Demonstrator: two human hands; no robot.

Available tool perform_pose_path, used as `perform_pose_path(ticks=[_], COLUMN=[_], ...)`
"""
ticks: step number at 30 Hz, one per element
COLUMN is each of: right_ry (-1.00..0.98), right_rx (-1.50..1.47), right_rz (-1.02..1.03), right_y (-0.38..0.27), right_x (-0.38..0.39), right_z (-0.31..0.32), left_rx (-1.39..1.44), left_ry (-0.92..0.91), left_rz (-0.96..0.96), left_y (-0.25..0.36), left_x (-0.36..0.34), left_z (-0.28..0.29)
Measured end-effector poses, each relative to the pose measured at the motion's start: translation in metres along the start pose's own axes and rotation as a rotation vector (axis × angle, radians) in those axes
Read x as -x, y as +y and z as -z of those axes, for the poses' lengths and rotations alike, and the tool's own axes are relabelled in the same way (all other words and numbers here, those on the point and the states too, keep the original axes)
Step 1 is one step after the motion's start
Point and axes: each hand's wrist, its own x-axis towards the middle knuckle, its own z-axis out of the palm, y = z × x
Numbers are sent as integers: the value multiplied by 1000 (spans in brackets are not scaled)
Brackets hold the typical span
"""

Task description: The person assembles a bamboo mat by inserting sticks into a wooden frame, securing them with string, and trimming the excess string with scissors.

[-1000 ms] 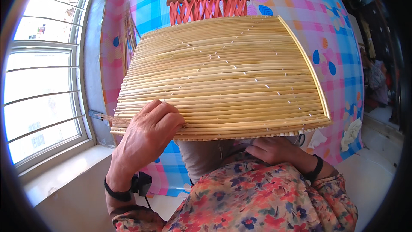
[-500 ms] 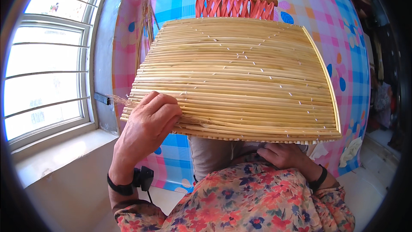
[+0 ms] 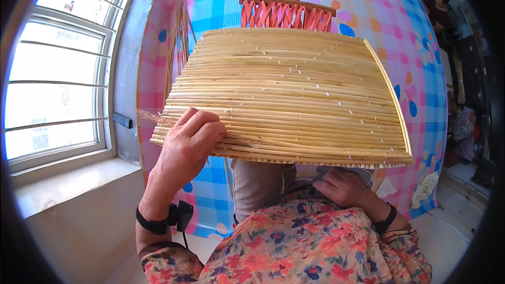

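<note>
A mat of pale yellow straw rods (image 3: 294, 89) lies across my lap, stitched with small white ties and trimmed by a pale strip along its right side. Near its lower left, my left hand (image 3: 194, 139) is closed on thin feathery straw stalks (image 3: 243, 139) lying over the rods, its knuckles raised. Under the mat's near edge, my right hand (image 3: 339, 184) is curled at my lap beside grey cloth; whatever it may hold is hidden.
A wooden rack laced with red strips (image 3: 286, 13) and a bundle of long straw (image 3: 179, 42) sit on a checked floral sheet (image 3: 421, 100). A barred window (image 3: 58, 84) and sill (image 3: 79, 184) are left. Two people (image 3: 439, 10) appear at the far right.
The mat and my left hand sit slightly higher in view than a second ago, with more feathery straw showing around that hand. My right hand stays low at my lap.
</note>
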Motion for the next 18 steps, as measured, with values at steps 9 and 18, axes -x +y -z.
perform_pose_path(ticks=[9, 18], right_ry=[-6, -30], right_rx=[-26, 11], right_rz=[-17, -27], right_y=[0, -3], right_x=[5, 7], right_z=[-5, -7], left_rx=[-79, -88], left_ry=[71, 85], left_rz=[-58, -77], left_y=[0, -1], left_x=[4, 6], left_z=[-5, -6])
